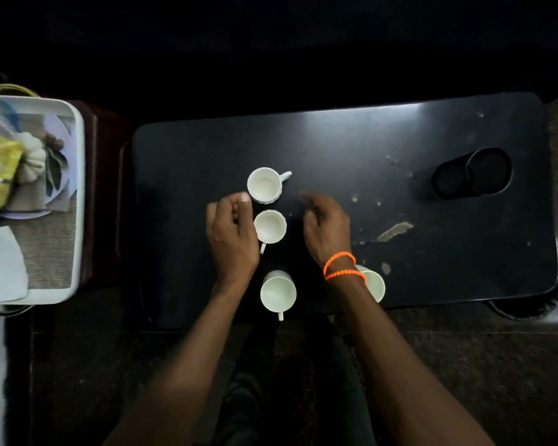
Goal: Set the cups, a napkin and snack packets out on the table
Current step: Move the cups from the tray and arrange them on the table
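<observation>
Four small white ceramic cups [270, 226] on dark bench [335, 140]; left hand [231, 233] fingers curled beside one, right hand [327, 228] loosely curled, empty.

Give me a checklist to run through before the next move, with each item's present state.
1. Four cups on the table: ok; far cup, middle cup, near cup, and a fourth cup partly behind the right wrist.
2. Cups upright: ok.
3. Left hand free: cannot tell, it touches the middle cup.
4. Right hand empty: ok.
5. Napkin and snack packets set out: not ok, both on the tray.
</observation>
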`<state>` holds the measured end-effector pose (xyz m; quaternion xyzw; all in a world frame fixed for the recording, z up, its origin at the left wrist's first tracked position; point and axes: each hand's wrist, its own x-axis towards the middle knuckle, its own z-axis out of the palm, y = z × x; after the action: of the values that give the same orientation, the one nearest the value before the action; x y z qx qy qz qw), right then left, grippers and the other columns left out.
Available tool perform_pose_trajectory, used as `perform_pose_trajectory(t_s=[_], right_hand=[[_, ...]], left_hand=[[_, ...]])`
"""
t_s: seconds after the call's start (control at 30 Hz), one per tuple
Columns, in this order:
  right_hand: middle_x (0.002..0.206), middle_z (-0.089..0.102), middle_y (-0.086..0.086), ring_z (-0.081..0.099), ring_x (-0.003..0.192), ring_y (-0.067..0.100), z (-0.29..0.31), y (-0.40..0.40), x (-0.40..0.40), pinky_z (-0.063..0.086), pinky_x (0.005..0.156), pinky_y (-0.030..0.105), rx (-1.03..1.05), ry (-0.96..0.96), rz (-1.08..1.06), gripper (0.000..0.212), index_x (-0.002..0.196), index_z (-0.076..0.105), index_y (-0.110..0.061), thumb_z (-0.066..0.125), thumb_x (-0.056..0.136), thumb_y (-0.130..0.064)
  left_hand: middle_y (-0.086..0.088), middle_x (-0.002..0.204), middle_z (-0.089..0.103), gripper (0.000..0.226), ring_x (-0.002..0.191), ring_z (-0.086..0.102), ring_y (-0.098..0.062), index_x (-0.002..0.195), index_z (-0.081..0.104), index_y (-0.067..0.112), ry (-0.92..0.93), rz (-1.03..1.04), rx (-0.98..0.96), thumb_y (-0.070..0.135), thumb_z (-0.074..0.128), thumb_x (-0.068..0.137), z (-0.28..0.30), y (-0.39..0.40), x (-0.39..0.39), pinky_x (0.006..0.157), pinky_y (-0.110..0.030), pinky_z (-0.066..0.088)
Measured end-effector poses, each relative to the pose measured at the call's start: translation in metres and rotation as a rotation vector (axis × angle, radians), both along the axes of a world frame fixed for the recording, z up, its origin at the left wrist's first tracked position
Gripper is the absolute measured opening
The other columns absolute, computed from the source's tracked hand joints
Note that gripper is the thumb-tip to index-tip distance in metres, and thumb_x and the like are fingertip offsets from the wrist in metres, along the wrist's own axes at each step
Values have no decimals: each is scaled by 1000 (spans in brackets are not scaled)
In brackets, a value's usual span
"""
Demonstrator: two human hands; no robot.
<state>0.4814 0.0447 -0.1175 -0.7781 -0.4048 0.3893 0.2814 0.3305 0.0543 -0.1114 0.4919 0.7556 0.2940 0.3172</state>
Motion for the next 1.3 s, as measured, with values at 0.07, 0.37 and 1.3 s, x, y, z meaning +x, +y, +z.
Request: perform_pose_trajectory(t_s=[0.07, 0.37, 1.3], right_hand=[[111, 77, 13, 71, 106, 29, -4, 18, 0, 52, 98, 30, -83, 11, -87, 36, 112, 75, -9, 54, 84, 2], [90, 77, 11, 71, 90, 32, -14, 64, -25, 58, 88, 48, -231, 220, -194, 27, 92, 78, -17, 55, 79, -11], [81, 76, 8, 71, 86, 32, 9, 16, 72, 60, 83, 53, -266, 255, -614, 35, 61, 74, -20, 54, 75, -44]], left_hand=[[-6, 106, 63, 29, 91, 54, 14, 110, 72, 9, -26, -19, -26, 32, 53, 108, 0, 21, -2, 81, -2, 33], [-8, 105, 79, 65, 106, 73, -31, 83, 78, 30, -263, -129, -444, 71, 30, 103, -3, 102, 6, 99, -50, 58], [-23, 97, 80, 79, 105, 75, -36, 66, 72, 22, -574, 45, -558, 90, 31, 72, 4, 10, 120, 101, -55, 56]])
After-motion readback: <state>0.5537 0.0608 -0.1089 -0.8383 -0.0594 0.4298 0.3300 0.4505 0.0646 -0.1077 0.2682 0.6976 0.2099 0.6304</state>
